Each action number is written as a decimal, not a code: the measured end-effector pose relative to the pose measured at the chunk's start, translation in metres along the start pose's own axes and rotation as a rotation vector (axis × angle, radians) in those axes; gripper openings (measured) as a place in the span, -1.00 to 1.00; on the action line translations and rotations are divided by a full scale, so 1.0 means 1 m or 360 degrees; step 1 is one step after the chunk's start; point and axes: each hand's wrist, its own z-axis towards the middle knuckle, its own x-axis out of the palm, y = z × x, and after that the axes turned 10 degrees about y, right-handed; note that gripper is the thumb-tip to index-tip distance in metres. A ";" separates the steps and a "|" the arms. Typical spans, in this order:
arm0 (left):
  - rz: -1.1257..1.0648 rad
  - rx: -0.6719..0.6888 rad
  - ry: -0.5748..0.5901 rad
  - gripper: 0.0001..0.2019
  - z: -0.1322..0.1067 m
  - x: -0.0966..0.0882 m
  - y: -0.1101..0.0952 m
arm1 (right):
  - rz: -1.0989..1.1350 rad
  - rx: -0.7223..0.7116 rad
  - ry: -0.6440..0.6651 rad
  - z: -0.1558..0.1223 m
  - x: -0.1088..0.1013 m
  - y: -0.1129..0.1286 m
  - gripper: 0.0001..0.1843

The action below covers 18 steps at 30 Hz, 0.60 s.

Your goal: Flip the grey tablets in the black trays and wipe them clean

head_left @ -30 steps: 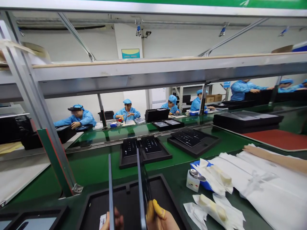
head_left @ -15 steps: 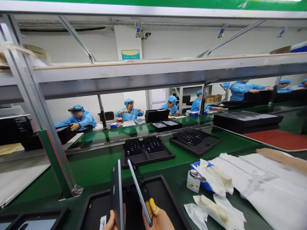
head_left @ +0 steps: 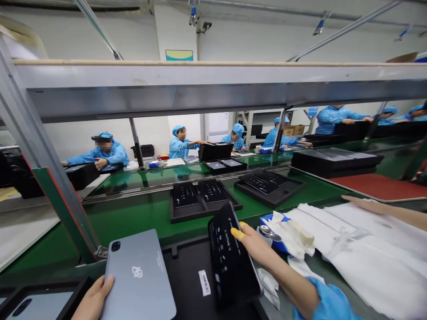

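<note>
left hand grips the near-left edge of a grey tablet, back side up, camera lens showing, so the back can be read. right hand, yellow cot on one finger, clamps a second tablet with its dark printed film up. hands apart, either side of an open black tray on the green bench. white bags near right.

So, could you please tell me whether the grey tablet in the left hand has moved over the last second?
Yes. The grey tablet, held edge-up over the black tray before, now lies back-up, left of it, in the left hand.
</note>
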 end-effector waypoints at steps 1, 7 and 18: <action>0.0078 0.0020 -0.0015 -0.72 0.005 0.000 -0.001 | -0.0456 -0.0028 0.0056 0.000 0.000 0.009 -0.88; 0.0449 0.0057 0.0052 -0.68 0.028 0.014 0.018 | -0.1600 -0.0144 0.0220 -0.014 0.058 0.050 -0.57; 0.1109 0.0055 -0.0088 -0.60 0.025 0.021 0.021 | -0.1594 -0.0641 0.0390 0.027 0.180 -0.009 -0.43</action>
